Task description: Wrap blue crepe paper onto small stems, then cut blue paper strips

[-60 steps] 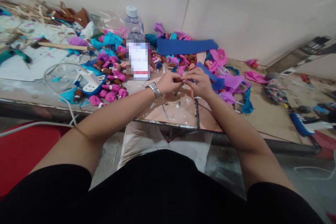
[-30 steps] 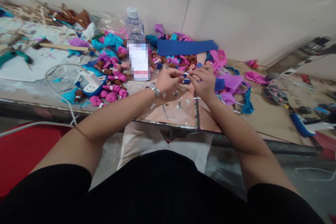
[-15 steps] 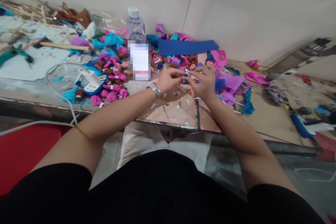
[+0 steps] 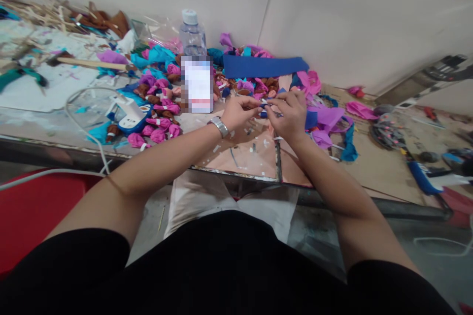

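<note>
Over the middle of the table, my left hand, with a metal watch on the wrist, pinches a small blue crepe paper piece from the left. My right hand grips the same piece from the right, fingers bent and tips close to those of the left. A small white bit shows at the fingertips; whether it is tape cannot be made out. Beyond the hands lies a flat dark-blue strip. Left of them are several pink crumpled paper buds with white bands.
A phone leans upright before a clear bottle. At left are a power strip with a white cable, a hammer and green-handled pliers. Purple paper lies right of my right hand. A red stool stands at lower left.
Both hands stay together at nearly the same spot. The fingers have shifted slightly, and more of the blue piece shows between them.
</note>
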Action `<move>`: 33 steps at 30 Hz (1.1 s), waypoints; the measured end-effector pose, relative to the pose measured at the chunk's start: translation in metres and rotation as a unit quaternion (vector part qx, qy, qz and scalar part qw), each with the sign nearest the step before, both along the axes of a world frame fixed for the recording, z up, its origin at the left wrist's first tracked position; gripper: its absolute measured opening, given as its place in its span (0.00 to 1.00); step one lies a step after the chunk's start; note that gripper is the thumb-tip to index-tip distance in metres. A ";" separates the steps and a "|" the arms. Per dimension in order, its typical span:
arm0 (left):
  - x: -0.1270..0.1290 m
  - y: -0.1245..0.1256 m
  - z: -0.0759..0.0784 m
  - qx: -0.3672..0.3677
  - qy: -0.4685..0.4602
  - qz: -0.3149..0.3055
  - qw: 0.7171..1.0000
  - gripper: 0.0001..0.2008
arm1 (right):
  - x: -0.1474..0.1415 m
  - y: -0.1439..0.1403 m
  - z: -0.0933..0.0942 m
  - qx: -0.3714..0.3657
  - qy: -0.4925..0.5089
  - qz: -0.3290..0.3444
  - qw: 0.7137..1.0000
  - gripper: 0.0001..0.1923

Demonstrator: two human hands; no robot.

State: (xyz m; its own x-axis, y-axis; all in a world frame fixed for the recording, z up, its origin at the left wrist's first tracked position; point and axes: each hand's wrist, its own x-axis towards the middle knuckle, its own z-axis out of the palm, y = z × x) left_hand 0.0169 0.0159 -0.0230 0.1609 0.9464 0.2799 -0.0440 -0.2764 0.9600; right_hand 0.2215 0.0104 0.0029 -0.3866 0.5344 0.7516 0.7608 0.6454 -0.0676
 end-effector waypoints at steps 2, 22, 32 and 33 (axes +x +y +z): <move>0.000 -0.001 0.002 0.005 0.007 0.004 1.000 0.15 | 0.000 0.000 0.000 -0.001 -0.004 0.000 1.000 0.11; 0.001 0.000 0.003 -0.010 -0.018 0.010 1.000 0.16 | -0.002 -0.003 0.003 -0.022 -0.018 0.035 0.999 0.08; -0.001 0.004 0.001 -0.020 -0.042 0.004 0.999 0.14 | -0.002 -0.006 0.004 -0.021 -0.050 0.061 0.997 0.09; -0.001 0.004 0.001 -0.024 -0.046 0.006 0.999 0.15 | -0.002 -0.006 0.004 -0.024 -0.050 0.064 0.996 0.09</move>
